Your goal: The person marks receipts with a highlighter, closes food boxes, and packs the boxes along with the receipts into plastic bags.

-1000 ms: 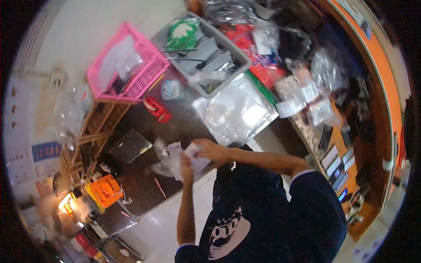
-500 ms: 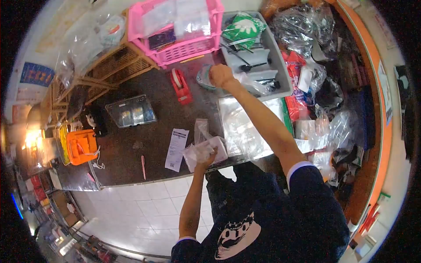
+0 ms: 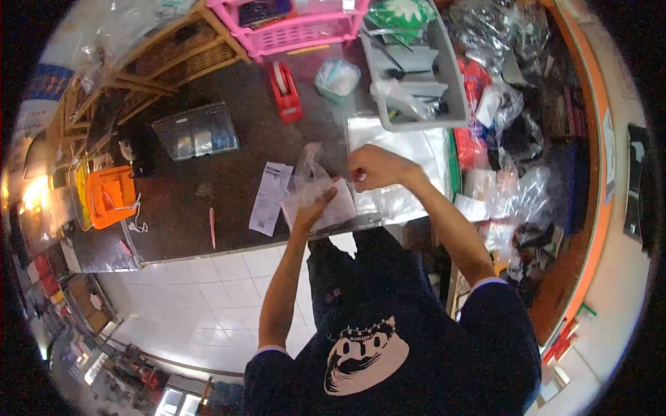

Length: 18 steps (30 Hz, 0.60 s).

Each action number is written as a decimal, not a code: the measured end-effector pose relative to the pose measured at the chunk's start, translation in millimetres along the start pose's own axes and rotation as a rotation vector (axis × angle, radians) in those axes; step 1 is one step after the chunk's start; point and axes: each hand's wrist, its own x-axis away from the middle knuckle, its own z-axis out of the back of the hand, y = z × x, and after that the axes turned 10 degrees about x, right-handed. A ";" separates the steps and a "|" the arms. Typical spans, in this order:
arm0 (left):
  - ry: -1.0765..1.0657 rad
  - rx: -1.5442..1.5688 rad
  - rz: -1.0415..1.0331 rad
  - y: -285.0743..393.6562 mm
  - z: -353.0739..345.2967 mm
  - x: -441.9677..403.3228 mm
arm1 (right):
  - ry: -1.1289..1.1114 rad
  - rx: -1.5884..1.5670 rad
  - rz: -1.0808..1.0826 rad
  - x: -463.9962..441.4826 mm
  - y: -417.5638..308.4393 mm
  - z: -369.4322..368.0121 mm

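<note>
My left hand is at the counter's front edge, its fingers closed on a clear plastic bag. Beneath that bag lies a white box or block, partly covered by the hand. Just to the right, my right hand is curled in a pinch above a stack of clear plastic sheets or bags. Something small and pale shows at its fingertips, too small to name. Farther back stands a small open tub with whitish contents. A printed paper slip lies left of the box.
A red tape dispenser stands behind the slip. The grey tray at the back right holds black utensils. A pink basket, a clear-lidded case, an orange basket and a pink pen are around.
My right hand has left the small tub and come back toward my left hand, uncovering the tub. The bag in my left hand now stands more open. The view has shifted too.
</note>
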 end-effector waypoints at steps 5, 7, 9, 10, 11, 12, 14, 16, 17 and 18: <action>-0.083 -0.016 0.101 -6.0 2.4 -13.8 | 0.064 -0.051 -0.160 -23.5 6.7 -49.0; -0.088 -0.017 0.198 -10.6 3.9 -13.9 | 0.215 -0.096 -0.168 -13.1 6.9 -64.8; -0.036 -0.086 0.122 -15.8 2.6 -13.2 | 0.417 -0.085 -0.221 0.5 4.1 -80.5; -0.034 -0.087 0.129 -17.0 1.8 -11.6 | 0.415 -0.092 -0.221 8.1 -5.1 -90.8; -0.052 -0.048 0.106 -16.3 2.0 -11.4 | 0.519 -0.247 -0.423 15.1 -15.6 -103.7; -0.068 -0.007 0.077 -14.2 2.5 -14.1 | 0.619 -0.399 -0.622 19.6 -26.2 -115.6; -0.091 0.054 0.051 -33.7 5.8 -24.0 | 0.615 -0.550 -0.580 22.2 -48.4 -151.3; -0.115 0.113 0.035 -43.7 8.4 -27.0 | 0.614 -0.475 -0.800 12.1 -64.9 -188.6; -0.102 0.095 0.024 -37.8 8.1 -25.4 | 0.606 -0.482 -0.803 9.9 -73.9 -191.9; -0.092 0.075 0.015 -32.3 8.5 -21.3 | 0.744 -0.563 -0.881 8.8 -82.5 -194.4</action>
